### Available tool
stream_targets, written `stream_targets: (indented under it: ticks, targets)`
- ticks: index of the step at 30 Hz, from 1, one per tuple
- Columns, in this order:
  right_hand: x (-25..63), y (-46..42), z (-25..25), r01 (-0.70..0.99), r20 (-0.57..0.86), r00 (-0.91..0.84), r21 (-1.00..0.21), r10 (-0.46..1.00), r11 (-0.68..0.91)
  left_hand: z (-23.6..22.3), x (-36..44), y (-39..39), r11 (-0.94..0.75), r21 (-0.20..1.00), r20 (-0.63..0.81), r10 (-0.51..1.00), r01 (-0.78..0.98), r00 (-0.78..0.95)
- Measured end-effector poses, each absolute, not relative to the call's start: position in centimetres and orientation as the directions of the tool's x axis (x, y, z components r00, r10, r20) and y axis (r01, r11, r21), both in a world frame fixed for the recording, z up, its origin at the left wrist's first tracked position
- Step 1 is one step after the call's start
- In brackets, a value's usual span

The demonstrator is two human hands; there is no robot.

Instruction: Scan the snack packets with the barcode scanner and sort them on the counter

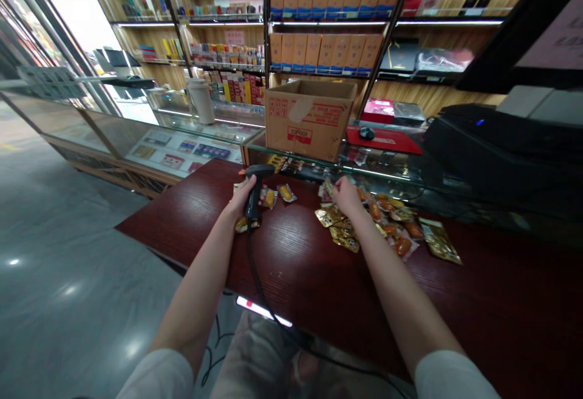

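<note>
Black handheld barcode scanner [256,186] is pretty much upright, head on top, cable trailing down from the grip. Two clear-wrapped yellow snacks [286,192] lie just right of it, then there's a messy pile of shiny gold packets [342,232] beside clear-wrapped orange-brown snacks [390,229], all intact-looking.

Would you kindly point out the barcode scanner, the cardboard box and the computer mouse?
Barcode scanner [255,195]: head view, on its handle.
Cardboard box [306,123]: head view, on its front panel.
Computer mouse [367,133]: head view, on its top.
</note>
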State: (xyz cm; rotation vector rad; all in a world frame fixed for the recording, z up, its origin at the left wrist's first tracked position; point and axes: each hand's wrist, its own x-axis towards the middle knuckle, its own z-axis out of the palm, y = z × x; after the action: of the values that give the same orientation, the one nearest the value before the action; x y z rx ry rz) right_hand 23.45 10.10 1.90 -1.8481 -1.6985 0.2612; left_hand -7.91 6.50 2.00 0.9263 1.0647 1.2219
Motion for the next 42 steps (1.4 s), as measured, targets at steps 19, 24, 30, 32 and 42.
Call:
stream_targets:
  ticks: [19, 24, 30, 32, 42]
  targets:
    - [11.4, 10.6, 0.6, 0.866, 0.155, -0.248, -0.408, 0.956, 0.29, 1.3, -7.2, 7.2, 0.06, 0.979, -0.063, 0.998, -0.192, -0.007]
    - [14.0, 11.5, -0.4, 0.473, 0.144, -0.054, -0.868, 0.988, 0.152, 1.2, -6.9, 7.1, 0.032, 0.984, -0.027, 0.999, -0.175, 0.031]
    - [17.2, 10.0, -0.7, -0.273, 0.002, -0.002, -0.962, 1.0, 0.001, 1.6, -6.4, 6.4, 0.047, 0.988, -0.023, 0.987, -0.146, 0.161]
    - [17.8, 9.6, -0.8, -0.357, -0.003, 0.007, -0.934, 1.0, 0.0, 1.9, -6.1, 6.0, 0.055, 0.99, -0.022, 0.969, -0.13, 0.248]
    - [17.9, 9.6, -1.2, -0.509, -0.016, 0.058, -0.861, 0.998, 0.016, 2.3, -4.7, 4.6, 0.08, 0.984, -0.006, 0.909, -0.16, 0.417]
